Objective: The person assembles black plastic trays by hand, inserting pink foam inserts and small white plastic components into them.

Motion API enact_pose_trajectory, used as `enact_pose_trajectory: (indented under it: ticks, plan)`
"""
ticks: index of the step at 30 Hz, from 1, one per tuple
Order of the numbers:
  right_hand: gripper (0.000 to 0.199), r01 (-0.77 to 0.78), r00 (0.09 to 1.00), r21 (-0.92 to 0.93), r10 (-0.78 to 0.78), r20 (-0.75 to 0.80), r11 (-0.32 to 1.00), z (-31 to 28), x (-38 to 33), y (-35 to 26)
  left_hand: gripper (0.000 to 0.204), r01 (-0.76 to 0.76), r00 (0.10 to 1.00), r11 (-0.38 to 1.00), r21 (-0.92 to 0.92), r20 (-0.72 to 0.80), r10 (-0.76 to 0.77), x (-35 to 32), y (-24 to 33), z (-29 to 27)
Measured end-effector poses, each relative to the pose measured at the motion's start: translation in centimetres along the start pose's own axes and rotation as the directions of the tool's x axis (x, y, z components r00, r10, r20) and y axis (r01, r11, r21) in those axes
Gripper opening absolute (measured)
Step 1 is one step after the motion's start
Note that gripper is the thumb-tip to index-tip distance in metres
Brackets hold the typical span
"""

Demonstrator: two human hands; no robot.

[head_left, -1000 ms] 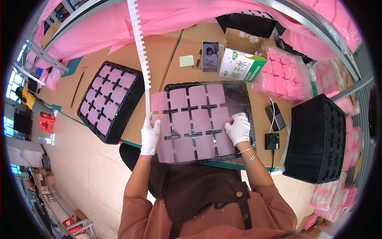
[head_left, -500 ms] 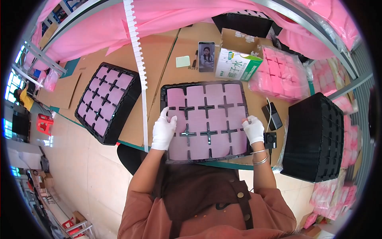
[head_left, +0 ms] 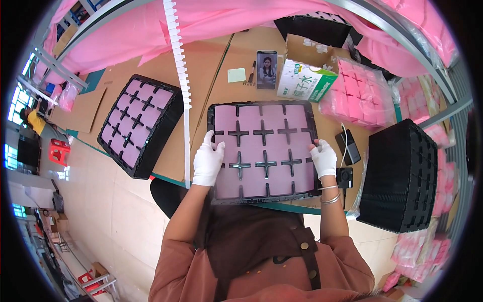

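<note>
A black tray [head_left: 213, 117] lies in front of me at the table's near edge, filled with mauve pads [head_left: 251, 157] in rows between black cross-shaped dividers. My white-gloved left hand [head_left: 208, 160] is at its left side, fingers bent on the rim and thumb over the pads. Opposite it, my right hand [head_left: 324, 158], gloved with bare fingertips, curls at the right rim. The fingers' undersides are hidden. A second black tray [head_left: 162, 132] with similar mauve pads stands tilted at the left.
A white notched strip [head_left: 185, 95] rises between the trays. Behind are a phone [head_left: 266, 70], a cardboard carton [head_left: 304, 78] and wrapped pink pads [head_left: 357, 90]. To the right are a black power bank [head_left: 350, 147], a small black device [head_left: 344, 177] and stacked black trays [head_left: 397, 176].
The whole view has shifted slightly to the right. The pads along the tray's left and front sides look flatter. Both hands remain at the tray's sides, their fingers slightly moved.
</note>
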State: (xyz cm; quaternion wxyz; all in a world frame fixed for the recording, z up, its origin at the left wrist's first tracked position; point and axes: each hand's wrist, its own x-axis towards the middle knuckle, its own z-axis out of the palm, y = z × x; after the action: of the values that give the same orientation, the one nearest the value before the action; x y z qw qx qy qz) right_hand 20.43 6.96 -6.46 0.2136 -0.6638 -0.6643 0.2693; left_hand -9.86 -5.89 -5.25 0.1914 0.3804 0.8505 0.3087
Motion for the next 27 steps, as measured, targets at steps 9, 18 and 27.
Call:
enact_pose_trajectory:
  ticks: [9, 18, 27]
  plan:
    - [0.024, 0.029, 1.0, 0.236, -0.029, -0.004, 0.971, -2.2, 2.8, 4.3, 0.043, -0.241, 0.911, 0.927, 0.289, -0.261, 0.319, -2.3, -1.8, -3.7]
    - [0.023, -0.4, 0.777, 0.759, -0.248, 0.578, 0.513, 5.7, 11.1, -4.5, 0.062, -0.669, 0.724, 0.62, 0.41, 0.172, 0.668, 4.5, 2.1, 4.6]
    - [0.012, -0.217, 0.919, 0.677, -0.086, 0.384, 0.704, 3.0, 11.3, 0.4, 0.061, -0.61, 0.785, 0.582, 0.537, 0.307, 0.539, 3.9, -0.9, -1.3]
